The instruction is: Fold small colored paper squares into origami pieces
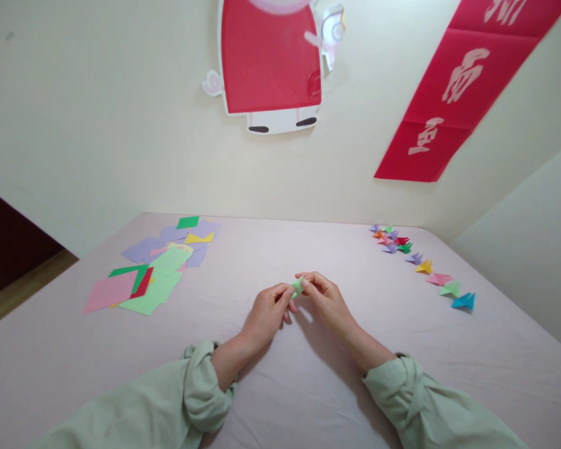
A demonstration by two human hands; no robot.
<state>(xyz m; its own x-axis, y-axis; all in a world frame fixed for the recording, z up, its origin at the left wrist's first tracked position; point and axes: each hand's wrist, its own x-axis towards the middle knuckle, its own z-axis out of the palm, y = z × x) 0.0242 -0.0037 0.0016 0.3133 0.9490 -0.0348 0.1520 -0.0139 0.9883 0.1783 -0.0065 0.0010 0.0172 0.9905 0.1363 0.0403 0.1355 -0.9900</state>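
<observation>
A small folded piece of light green paper point(298, 286) is pinched between both my hands over the middle of the pale pink surface point(271, 386). My left hand point(267, 313) has its fingertips closed on the paper's left side. My right hand point(326, 300) grips the right side with thumb and forefinger pressed together. Both forearms wear light green sleeves pushed up at the wrist. Most of the paper is hidden by my fingers.
Loose flat sheets of coloured paper point(152, 274) lie spread at the left. A row of several small folded paper shapes point(423, 267) runs along the right, ending in a blue one point(464, 301). A cream wall with a red banner point(453, 87) and a cartoon cutout point(271, 62) stands behind.
</observation>
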